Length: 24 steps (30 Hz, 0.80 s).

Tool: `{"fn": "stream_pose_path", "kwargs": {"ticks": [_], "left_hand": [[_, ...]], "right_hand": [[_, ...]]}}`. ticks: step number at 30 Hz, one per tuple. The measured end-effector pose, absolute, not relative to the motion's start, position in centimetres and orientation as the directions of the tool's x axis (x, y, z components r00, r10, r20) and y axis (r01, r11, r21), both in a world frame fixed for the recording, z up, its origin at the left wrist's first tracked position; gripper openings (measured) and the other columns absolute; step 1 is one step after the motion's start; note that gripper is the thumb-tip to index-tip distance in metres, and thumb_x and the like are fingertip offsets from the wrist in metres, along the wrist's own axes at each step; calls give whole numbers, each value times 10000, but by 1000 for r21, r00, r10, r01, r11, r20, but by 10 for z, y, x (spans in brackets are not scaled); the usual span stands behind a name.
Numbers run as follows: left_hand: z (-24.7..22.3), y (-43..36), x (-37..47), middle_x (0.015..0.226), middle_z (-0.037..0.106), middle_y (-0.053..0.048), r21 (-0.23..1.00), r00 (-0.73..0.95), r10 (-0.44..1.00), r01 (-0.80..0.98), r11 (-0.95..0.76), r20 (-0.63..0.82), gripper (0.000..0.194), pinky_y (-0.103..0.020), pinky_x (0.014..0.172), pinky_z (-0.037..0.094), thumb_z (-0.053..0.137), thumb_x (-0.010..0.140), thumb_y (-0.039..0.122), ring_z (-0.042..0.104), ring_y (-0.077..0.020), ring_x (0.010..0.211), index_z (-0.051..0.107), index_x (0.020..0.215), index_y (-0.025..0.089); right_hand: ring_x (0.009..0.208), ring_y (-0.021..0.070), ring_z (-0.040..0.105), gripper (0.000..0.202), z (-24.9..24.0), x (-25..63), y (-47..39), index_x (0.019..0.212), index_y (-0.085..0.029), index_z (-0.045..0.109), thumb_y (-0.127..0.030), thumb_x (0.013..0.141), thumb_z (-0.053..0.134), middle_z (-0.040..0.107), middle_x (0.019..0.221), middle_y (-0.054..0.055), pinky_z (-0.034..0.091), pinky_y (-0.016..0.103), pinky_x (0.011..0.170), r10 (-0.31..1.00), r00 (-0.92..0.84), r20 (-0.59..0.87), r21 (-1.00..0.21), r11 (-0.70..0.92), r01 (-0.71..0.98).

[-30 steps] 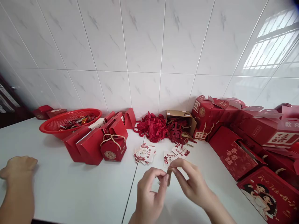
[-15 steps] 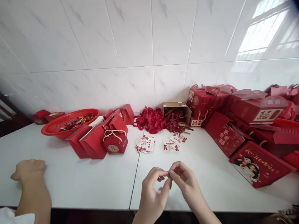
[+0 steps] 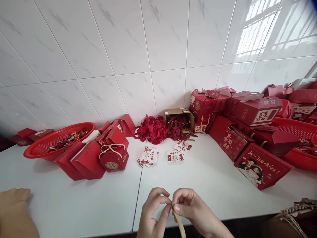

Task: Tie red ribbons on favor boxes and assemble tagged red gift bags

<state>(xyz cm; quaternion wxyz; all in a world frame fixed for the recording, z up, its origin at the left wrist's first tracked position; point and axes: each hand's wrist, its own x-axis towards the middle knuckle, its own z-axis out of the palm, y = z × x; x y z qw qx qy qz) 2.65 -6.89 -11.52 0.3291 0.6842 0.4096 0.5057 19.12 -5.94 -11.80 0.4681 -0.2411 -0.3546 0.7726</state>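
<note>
Close to the table's near edge, my left hand (image 3: 154, 213) and my right hand (image 3: 194, 209) meet at the fingertips. Between them is a narrow beige ribbon (image 3: 180, 225), its loose end hanging down past the table edge. The right thumb and index finger pinch its top, where a small darker bit shows, perhaps a knot. The left thumb and index finger press together at the same spot. Beyond my hands lie a stack of white and red printed cards (image 3: 148, 155) and two more such cards (image 3: 175, 157).
Red ribbons (image 3: 153, 129) are heaped beside an open cardboard box (image 3: 179, 112) by the wall. Red gift boxes (image 3: 114, 158) and a red basket (image 3: 32, 152) of sweets stand left; stacked red boxes (image 3: 264, 165) stand right. Another person's arm (image 3: 16, 211) rests at the left.
The view has turned right, so the table's things appear farther left. My hands are lower in view, and the beige ribbon now shows hanging from the fingers.
</note>
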Motion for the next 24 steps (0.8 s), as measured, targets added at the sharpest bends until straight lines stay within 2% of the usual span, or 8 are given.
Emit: {"fn": "stream_pose_path", "kwargs": {"ticks": [5, 8, 11, 13, 15, 18, 20, 24], "left_hand": [[-125, -74, 29, 883, 549, -50, 820, 127, 863, 272, -504, 489, 167, -335, 904, 484, 554, 940, 299, 575, -229, 1042, 676, 833, 260], [-128, -73, 21, 923, 583, -68, 801, 244, 858, 311, -511, 453, 188, -349, 948, 493, 532, 951, 286, 560, -244, 1144, 672, 831, 248], [-122, -61, -1, 1047, 643, -65, 723, 323, 837, 424, -545, 442, 186, -330, 952, 521, 546, 939, 297, 584, -233, 1182, 684, 824, 250], [-110, -44, -29, 1080, 671, -52, 625, 146, 832, 593, -507, 536, 151, -335, 911, 550, 584, 904, 355, 645, -225, 1081, 690, 869, 253], [-89, -20, -68, 1054, 678, -86, 603, -233, 712, 730, -323, 663, 299, -398, 849, 571, 600, 859, 457, 663, -252, 972, 651, 1013, 206], [-44, 27, -134, 1257, 554, -190, 628, -494, 507, 768, -126, 706, 440, -576, 1003, 442, 561, 900, 402, 556, -327, 1153, 517, 1211, 94], [-12, 62, -169, 1254, 566, -167, 625, -524, 486, 778, -61, 699, 421, -557, 1009, 445, 594, 901, 327, 558, -309, 1162, 499, 1228, 80], [30, 126, -194, 1074, 656, -71, 576, -409, 667, 817, -36, 623, 256, -435, 876, 542, 641, 912, 333, 646, -218, 985, 631, 1061, 126]], "right_hand": [[428, 88, 535, 302, -139, 182, -62, 740, -177, 642, -274, 623, 904, 581, 516, -44, 371, 189, 440, 792, -598, -124, -546, -557, -625], [426, 81, 546, 317, -150, 176, -65, 754, -189, 621, -245, 622, 904, 594, 514, -46, 354, 175, 445, 745, -641, -185, -433, -647, -627], [439, 73, 548, 336, -153, 173, -68, 747, -184, 609, -239, 616, 914, 600, 527, -45, 354, 176, 473, 756, -616, -223, -409, -646, -644], [470, 77, 564, 339, -152, 175, -70, 748, -181, 608, -245, 622, 917, 615, 551, -35, 362, 179, 496, 775, -582, -247, -430, -626, -650], [492, 77, 564, 329, -151, 180, -70, 749, -180, 610, -246, 637, 912, 617, 567, -32, 373, 187, 521, 797, -548, -255, -464, -598, -654], [507, 77, 545, 308, -156, 193, -68, 764, -178, 614, -257, 667, 896, 591, 571, -38, 374, 197, 541, 844, -484, -231, -534, -526, -662], [536, 79, 546, 313, -165, 203, -64, 781, -179, 609, -257, 672, 892, 591, 601, -35, 374, 199, 558, 864, -441, -242, -564, -495, -661], [553, 83, 535, 353, -184, 215, -58, 814, -190, 588, -275, 664, 896, 596, 631, -31, 371, 200, 574, 878, -381, -291, -581, -478, -659]]}}
